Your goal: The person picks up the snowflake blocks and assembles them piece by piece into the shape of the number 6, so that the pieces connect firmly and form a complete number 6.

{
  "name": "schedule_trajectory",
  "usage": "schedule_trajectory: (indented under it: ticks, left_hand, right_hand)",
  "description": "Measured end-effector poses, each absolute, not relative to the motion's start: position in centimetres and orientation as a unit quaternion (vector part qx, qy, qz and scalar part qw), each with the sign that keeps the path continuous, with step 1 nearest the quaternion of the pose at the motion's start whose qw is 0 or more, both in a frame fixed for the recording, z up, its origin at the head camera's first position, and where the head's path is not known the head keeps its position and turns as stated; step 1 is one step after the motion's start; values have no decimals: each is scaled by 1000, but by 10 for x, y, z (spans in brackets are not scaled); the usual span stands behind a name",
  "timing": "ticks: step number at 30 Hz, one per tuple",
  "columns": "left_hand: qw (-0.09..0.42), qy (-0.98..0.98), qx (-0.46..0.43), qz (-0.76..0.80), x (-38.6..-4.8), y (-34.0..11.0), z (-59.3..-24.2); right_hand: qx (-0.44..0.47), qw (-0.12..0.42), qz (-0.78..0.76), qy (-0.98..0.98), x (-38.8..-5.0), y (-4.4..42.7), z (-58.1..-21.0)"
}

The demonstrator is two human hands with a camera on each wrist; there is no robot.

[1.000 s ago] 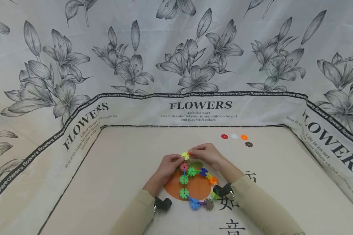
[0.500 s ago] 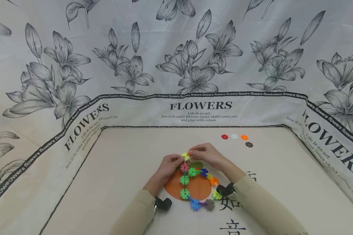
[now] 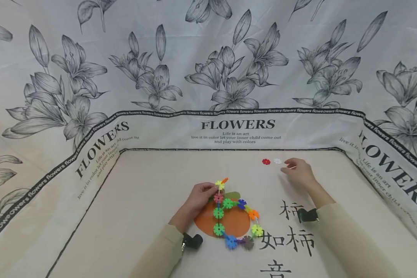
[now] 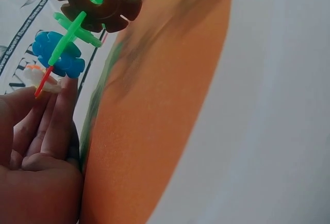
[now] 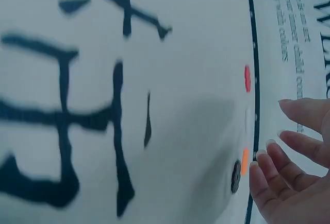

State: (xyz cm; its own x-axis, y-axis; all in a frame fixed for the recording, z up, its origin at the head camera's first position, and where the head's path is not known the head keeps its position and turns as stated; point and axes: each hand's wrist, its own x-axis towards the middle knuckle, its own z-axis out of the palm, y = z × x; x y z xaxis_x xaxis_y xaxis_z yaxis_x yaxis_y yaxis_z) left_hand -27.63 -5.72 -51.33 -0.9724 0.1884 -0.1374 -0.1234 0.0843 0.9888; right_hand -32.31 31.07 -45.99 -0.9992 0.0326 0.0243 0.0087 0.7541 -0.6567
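Observation:
A chain of linked, notched plastic snowflake discs (image 3: 218, 213) in several colours curves over the printed orange fruit. My left hand (image 3: 202, 197) pinches its upper end beside a yellow disc (image 3: 220, 185), which has an orange disc (image 3: 224, 180) slotted into it edge-on. Close up in the left wrist view, a blue disc (image 4: 58, 54) and a brown disc (image 4: 105, 0) rise beyond the fingers. At the back right, my right hand (image 3: 300, 173) hovers with fingers apart, holding nothing. Beside it lie loose discs: red (image 5: 247, 79), orange (image 5: 245, 161) and dark brown (image 5: 236, 176); a white one (image 3: 277, 161) is near its fingertips.
The pale cloth (image 3: 142, 216) carries a printed orange fruit (image 3: 203, 222) and large black characters (image 3: 300, 239). Flower-printed fabric walls (image 3: 236, 131) rise at the back and both sides. A black wrist camera (image 3: 192, 241) sits under each forearm.
My right hand has left the chain's upper end and moved right and away to the loose discs, covering the orange and brown ones in the head view. My left hand keeps its place.

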Motion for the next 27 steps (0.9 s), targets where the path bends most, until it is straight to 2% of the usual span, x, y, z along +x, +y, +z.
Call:
schedule_trajectory:
  ticks: [3, 9, 13, 23, 27]
  left_hand:
    - [114, 731, 20, 672, -276, -56, -514]
    - [113, 734, 15, 669, -276, -55, -514]
    - [109, 739, 16, 664, -276, -55, -513]
    - [119, 737, 19, 665, -275, -56, -514]
    - [115, 740, 18, 663, -275, -56, -515]
  right_hand:
    - [-45, 19, 339, -939, -327, 335, -465]
    - [-87, -13, 335, -938, -329, 356, -471]
    - [-87, -29, 334, -938, -329, 357, -472]
    - [-115, -16, 348, -930, -332, 355, -476]
    - [-93, -14, 362, -927, -329, 353, -476]
